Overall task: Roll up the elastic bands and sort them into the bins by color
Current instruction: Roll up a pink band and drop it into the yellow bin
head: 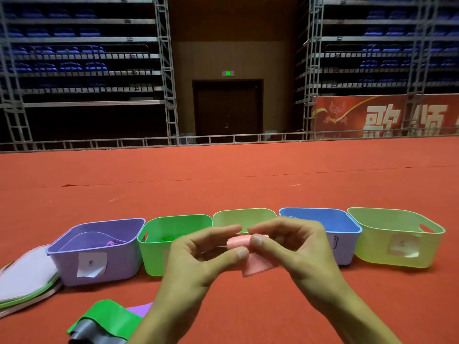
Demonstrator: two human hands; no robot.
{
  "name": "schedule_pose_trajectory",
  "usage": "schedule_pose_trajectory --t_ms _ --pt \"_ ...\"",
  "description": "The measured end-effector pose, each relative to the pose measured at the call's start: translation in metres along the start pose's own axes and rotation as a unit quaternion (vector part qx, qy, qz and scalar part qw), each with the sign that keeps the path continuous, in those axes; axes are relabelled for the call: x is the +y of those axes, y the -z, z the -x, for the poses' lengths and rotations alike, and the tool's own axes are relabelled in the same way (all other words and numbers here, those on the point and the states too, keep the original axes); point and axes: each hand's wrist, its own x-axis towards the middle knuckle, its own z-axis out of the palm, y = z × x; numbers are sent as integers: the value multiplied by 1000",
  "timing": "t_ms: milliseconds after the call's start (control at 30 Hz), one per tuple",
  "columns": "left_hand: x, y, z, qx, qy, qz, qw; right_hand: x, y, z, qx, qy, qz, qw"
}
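Mid-roll: left hand [198, 252] and right hand [293, 242] pinch the pink band [238, 242] just left of the blue bin [335, 222], fingers [223, 232] curled on it, its tail hanging loose. Next, finish rolling; pink's bin is unclear.

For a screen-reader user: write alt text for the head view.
The left hand and right hand pinch a partly rolled pink band over a red carpet. Behind them stand a purple bin, green bin, pale green bin, blue bin and yellow-green bin in a row. A loose green band lies at lower left.
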Motion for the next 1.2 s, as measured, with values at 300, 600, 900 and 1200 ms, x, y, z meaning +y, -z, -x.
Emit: schedule_pose_trajectory --t_ms 300,600,900,1200 --pt "2 -1 0 -15 10 13 1000 1 0 5 14 2 31 999" --pt "-4 2 -1 -15 -5 19 1000 -4 2 5 -54 -72 9 996" --pt "-6 5 -3 -44 50 36 997 7 3 4 -36 -21 -21 999" --pt "-16 12 -6 13 10 -14 1000 25 2 4 -44 -50 -5 998"
